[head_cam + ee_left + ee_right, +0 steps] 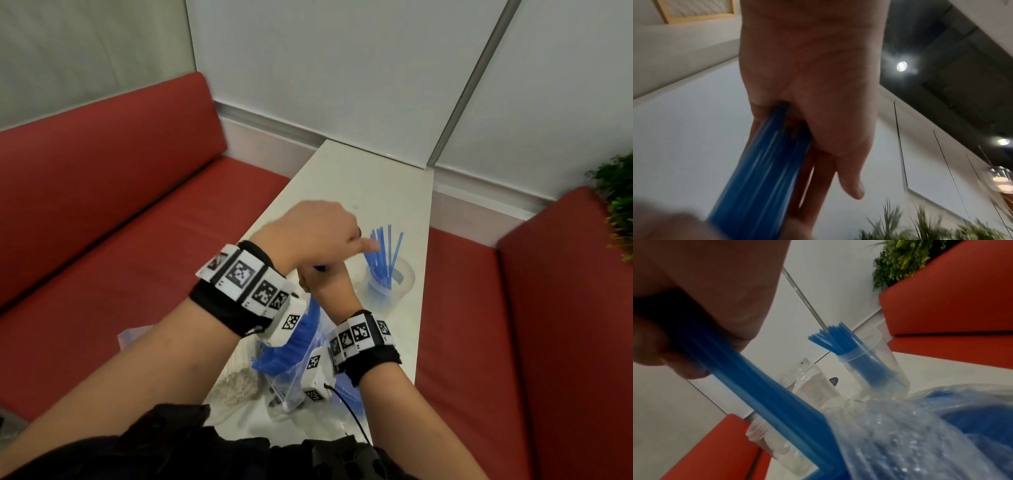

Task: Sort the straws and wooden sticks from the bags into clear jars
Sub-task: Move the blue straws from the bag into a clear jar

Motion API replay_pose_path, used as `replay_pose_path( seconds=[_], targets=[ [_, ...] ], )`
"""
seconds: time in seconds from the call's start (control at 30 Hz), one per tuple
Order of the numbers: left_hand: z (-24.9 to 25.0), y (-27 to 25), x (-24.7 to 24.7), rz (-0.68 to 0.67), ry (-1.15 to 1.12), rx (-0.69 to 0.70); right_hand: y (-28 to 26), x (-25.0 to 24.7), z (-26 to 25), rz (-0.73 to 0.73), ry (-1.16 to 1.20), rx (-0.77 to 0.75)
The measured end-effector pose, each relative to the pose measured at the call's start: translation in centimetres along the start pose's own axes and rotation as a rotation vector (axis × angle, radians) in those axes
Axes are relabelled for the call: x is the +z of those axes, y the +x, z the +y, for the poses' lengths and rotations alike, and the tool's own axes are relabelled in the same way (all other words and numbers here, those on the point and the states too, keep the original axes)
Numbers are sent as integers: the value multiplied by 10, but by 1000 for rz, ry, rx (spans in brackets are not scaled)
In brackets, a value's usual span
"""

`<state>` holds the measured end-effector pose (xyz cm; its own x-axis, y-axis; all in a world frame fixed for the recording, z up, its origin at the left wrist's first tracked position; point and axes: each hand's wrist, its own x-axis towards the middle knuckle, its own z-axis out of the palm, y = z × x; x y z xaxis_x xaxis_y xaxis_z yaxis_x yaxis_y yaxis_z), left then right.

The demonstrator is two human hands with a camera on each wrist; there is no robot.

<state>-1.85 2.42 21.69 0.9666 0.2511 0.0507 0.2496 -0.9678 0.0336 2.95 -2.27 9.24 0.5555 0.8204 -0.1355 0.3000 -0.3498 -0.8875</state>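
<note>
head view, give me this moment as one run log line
left hand: holds blue straws | right hand: also on bundle | bag: straws left | jar: some straws in

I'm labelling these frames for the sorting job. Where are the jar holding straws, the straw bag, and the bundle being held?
jar (890,369): right wrist view, clear side wall.
straw bag (910,434): right wrist view, crinkled plastic.
bundle of straws (760,170): left wrist view, mid-length.

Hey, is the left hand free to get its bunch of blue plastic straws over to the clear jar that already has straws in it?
Probably yes. The left hand grips a bunch of blue plastic straws just left of the clear jar, whose open mouth is only partly filled by standing straws. Nothing seems to lie between them.
</note>
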Motion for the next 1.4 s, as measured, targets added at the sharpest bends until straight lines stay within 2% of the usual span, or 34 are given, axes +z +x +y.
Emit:
replay_pose_path(
  seconds=[0.03,0.07,0.17,0.2,0.23,0.3,0.33,0.37,0.4,0.43,0.47,0.5,0.53,0.57,0.6,0.67,0.73,0.8,0.93,1.0,1.1,1.2,1.3,1.4],
  targets=[
    [2,-1,4,12,50,-2,2,-1,-5,5,-120,41],
    [2,-2,4,51,75,0,2,-2,-9,18,-132,44],
    [-7,-1,-5,311,105,47,-10,-15,-1,101,187,-127],
    [-9,1,-6,359,115,60,-14,-18,-5,102,206,-168],
    [-9,2,-5,335,120,63,-17,-23,-7,115,155,-174],
    [-6,5,3,177,104,63,-5,-18,-17,99,45,-152],
    [-4,6,6,111,36,65,-5,-15,-29,104,44,-71],
    [-4,6,6,117,-105,65,-7,-17,-38,208,10,-2],
    [-6,5,5,190,-342,67,-8,-23,-41,283,37,44],
    [-8,5,4,312,-626,50,-10,-30,-44,275,126,-10],
    [-12,6,5,474,-881,1,-14,-39,-49,196,258,-121],
    [-17,8,10,612,-1064,-85,-22,-53,-56,182,375,-219],
    [-22,10,17,680,-1194,-194,-29,-67,-64,192,495,-307],
    [-25,11,25,657,-1313,-306,-35,-82,-68,200,558,-373],
    [-27,11,35,545,-1438,-410,-32,-89,-80,193,612,-417],
    [-27,9,58,179,-1676,-562,-34,-102,-95,199,668,-469],
    [-27,6,81,-151,-1927,-614,-34,-105,-102,226,712,-506],
    [-22,3,96,-279,-2127,-635,-38,-100,-100,247,725,-501],
    [-14,0,105,-259,-2092,-653,-40,-100,-100,269,746,-482],
    [-14,0,111,-214,-2242,-663,-38,-102,-101,268,746,-490],
    [-12,6,119,-172,-2577,-526,-41,-93,-98,274,682,-438],
    [-9,5,119,-209,-2568,-408,-43,-92,-98,271,598,-450],
    [-9,5,125,-203,-2604,-409,-42,-96,-104,240,593,-498],
    [-2,9,122,-186,-2695,-379,-42,-86,-102,242,502,-458]
  ],
)
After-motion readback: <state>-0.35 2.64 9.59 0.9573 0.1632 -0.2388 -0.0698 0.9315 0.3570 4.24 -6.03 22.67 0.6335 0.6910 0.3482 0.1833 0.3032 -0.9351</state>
